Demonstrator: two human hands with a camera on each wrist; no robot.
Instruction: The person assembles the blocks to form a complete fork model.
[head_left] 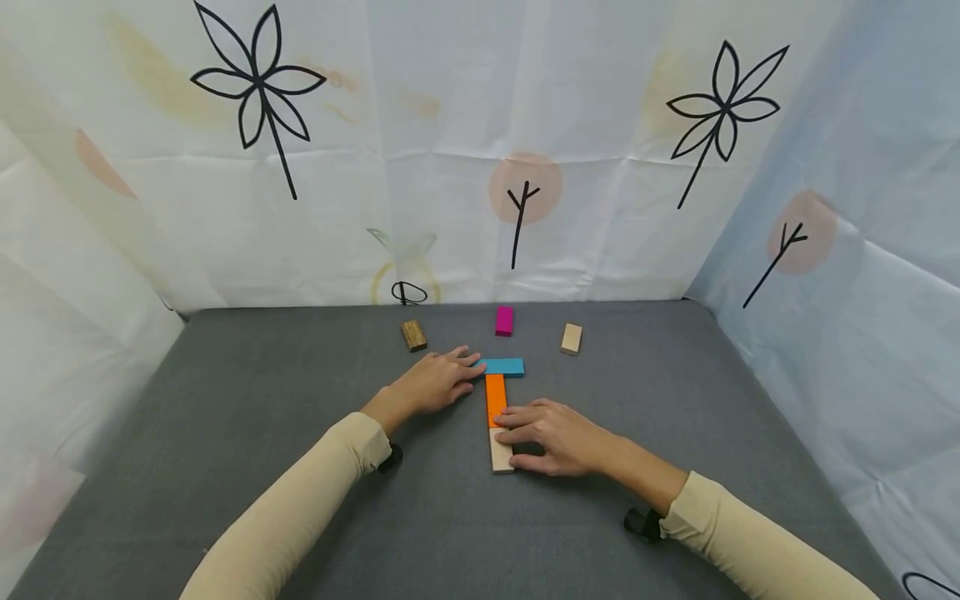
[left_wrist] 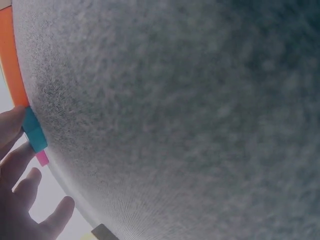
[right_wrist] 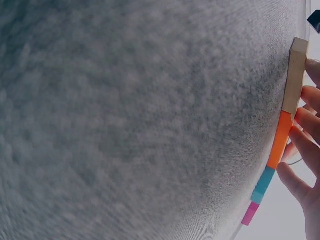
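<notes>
A blue block (head_left: 504,367) lies crosswise above an orange block (head_left: 495,398), which runs down to a pale wooden block (head_left: 500,454); together they form a T. My left hand (head_left: 431,382) reaches in from the left, its fingertips at the blue block's left end, the other fingers spread. From the right, my right hand (head_left: 558,437) lays extended fingers over the lower orange block and the top of the pale one. Its thumb touches the pale block's right edge. In the right wrist view, the pale block (right_wrist: 295,75) and orange block (right_wrist: 279,140) stand end to end beside the fingers.
Behind the T, a dark-grained wooden block (head_left: 413,336), a magenta block (head_left: 504,321) and another pale wooden block (head_left: 572,339) lie spaced apart near the far edge. A grey cloth (head_left: 300,375) covers the table. Printed white curtains (head_left: 442,108) enclose the back and sides.
</notes>
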